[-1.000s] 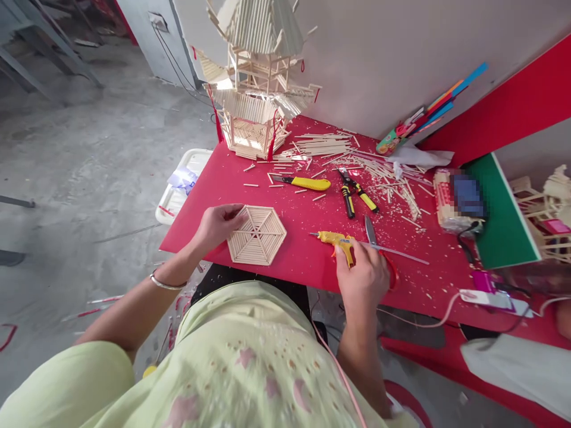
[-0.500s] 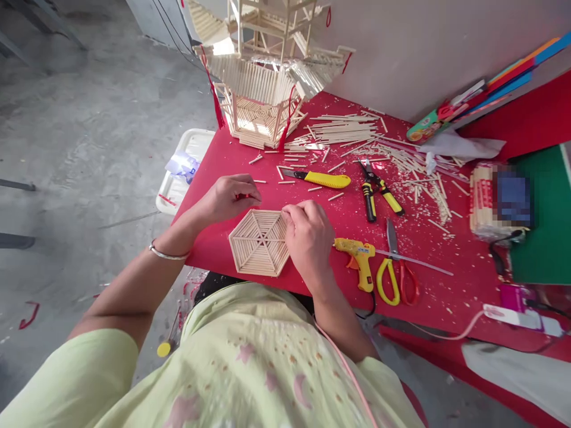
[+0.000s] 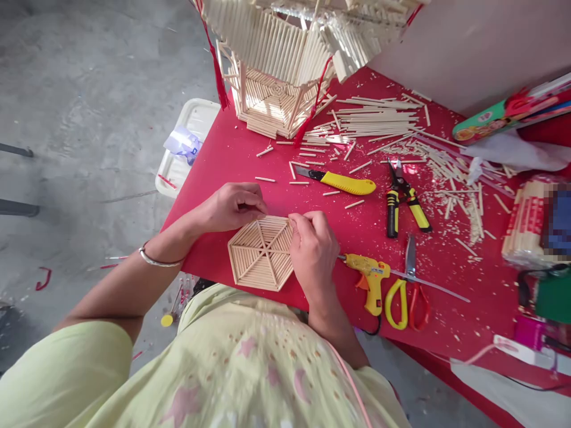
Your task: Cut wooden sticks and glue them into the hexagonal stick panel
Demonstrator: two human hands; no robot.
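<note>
A hexagonal panel of thin wooden sticks (image 3: 259,266), with spokes meeting at its middle, lies by the near edge of the red table. My right hand (image 3: 316,246) pinches its upper right corner between thumb and fingers. At the upper left edge is my left hand (image 3: 236,207), its fingertips pressed together close to the rim; what they hold, if anything, is hidden. Beyond the hands lies a yellow utility knife (image 3: 348,182) with its blade out. A yellow glue gun (image 3: 370,279) with a clear glue stick rests right of my right hand.
Behind stands a stick-built pavilion model (image 3: 267,101) with red tassels. Loose sticks (image 3: 379,122) and scraps spread across the red table (image 3: 205,184). Cutting pliers (image 3: 404,205) and scissors (image 3: 407,297) lie at right, near bundled sticks (image 3: 524,223). A white tray (image 3: 167,172) is left.
My left hand has come down and right to the panel's upper edge. My right hand stays at the upper right corner. The camera view has shifted, with the model now higher in view.
</note>
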